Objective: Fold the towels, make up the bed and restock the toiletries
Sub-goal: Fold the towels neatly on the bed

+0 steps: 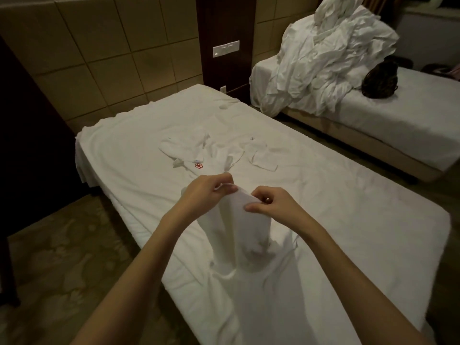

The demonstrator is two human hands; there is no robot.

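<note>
Hands meet above the middle of the near bed [348, 220]: the left hand [207, 192] and the right hand [270, 204] each pinch the top edge of a white towel [242, 235] between thumb and curled fingers, close together but not touching. The towel hangs from that edge in a loose tube, its lower end resting on the sheet near the bed's left edge. Further up the bed, toward its head end, lie a crumpled white cloth with a red flower emblem [185, 150] and, just beside it to the right, a smaller flat white cloth [261, 156]. On the second bed [398, 125], a heap of white linen [323, 58] sits at its head end, a dark bag [379, 82] touching the heap.
</note>
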